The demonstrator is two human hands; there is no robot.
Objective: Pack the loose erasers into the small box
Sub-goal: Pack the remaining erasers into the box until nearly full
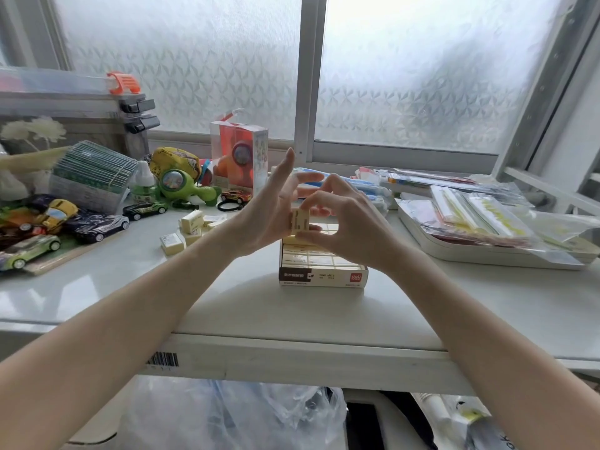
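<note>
While the forearms reach in over the near edge of the worktop (292, 306), both hands meet just above the small box (323, 271), which sits open near the front, its visible rows already filled with cream erasers. The right hand (344, 222) has its grip closed on a single eraser (299, 219), thumb below and curled fingers above, pinching it from the right. The left hand (269, 216) is at the eraser's left side with fingers mostly straight and raised; whether its thumb touches the eraser cannot be told. The eraser stands with its long axis roughly upright, directly over the far left part of the box, so the coming move is likely a short drop, perhaps with a turn to match the packed rows. Further back and to the left, the loose erasers (188, 228) lie scattered on the worktop, nearer the left hand. Toy cars (94, 222) sit beyond them.
</note>
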